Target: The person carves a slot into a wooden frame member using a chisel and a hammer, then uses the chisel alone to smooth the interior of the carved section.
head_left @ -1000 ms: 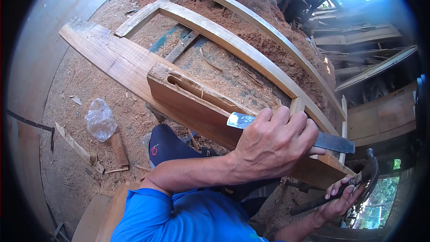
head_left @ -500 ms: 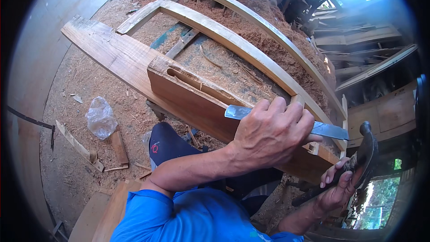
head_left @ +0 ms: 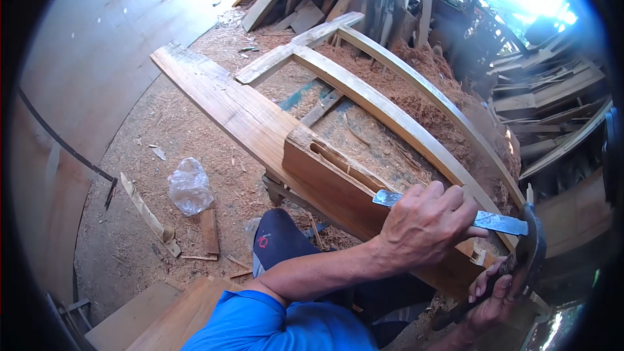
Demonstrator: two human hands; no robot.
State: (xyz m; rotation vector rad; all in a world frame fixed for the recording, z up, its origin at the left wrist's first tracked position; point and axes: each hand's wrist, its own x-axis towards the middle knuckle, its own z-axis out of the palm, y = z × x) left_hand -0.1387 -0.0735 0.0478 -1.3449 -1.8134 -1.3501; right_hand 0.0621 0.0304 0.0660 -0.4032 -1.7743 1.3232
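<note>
My left hand (head_left: 430,222) is wrapped around a flat metal chisel (head_left: 499,222), closed on its middle. The blade end points left, over a thick wooden board (head_left: 325,168) that has a long slot cut in its top edge. Lower right, my right hand (head_left: 493,296) grips a dark hammer (head_left: 537,247) by its handle, close below the head. That head is at the chisel's right end; whether the two touch, I cannot tell. The slotted board stands on a longer, wider plank (head_left: 208,94).
Beyond the board lies a curved wooden frame (head_left: 396,120). A heap of reddish shavings (head_left: 429,78) and stacked scrap wood (head_left: 552,97) are behind it. On the sawdust-covered floor lie a crumpled clear plastic bag (head_left: 190,186) and a small wood offcut (head_left: 208,231).
The whole view has shifted, so the scene sits further right and lower. The hammer's head has come closer to the chisel's right end. Both hands keep their holds.
</note>
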